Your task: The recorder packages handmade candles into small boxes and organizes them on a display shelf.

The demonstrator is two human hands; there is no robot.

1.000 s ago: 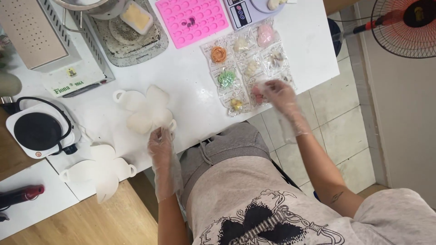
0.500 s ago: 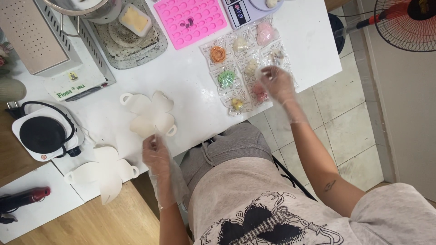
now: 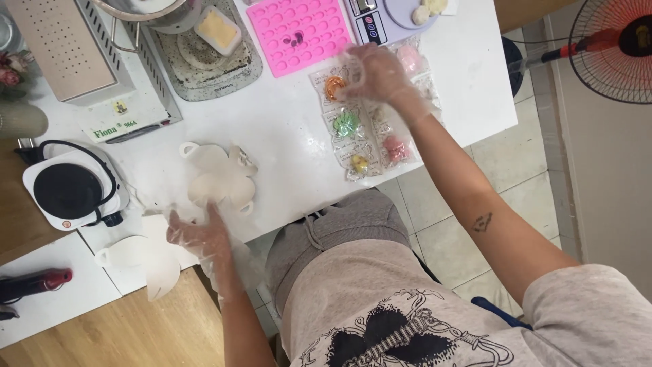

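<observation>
Left hand [image 3: 197, 238], gloved in thin clear plastic, lies flat and open with fingers spread at the near edge of the white table [image 3: 285, 136], fingertips just below the pale flower-shaped mould [image 3: 221, 178], holding nothing; I note a small black hotplate [image 3: 68, 191] further left. Beyond centre sits the pink silicone tray [image 3: 299, 34]. Right hand [image 3: 377, 71], also gloved, hovers blurred over the clear packets of small coloured pieces [image 3: 370, 115]; I cannot tell whether it grips anything.
</observation>
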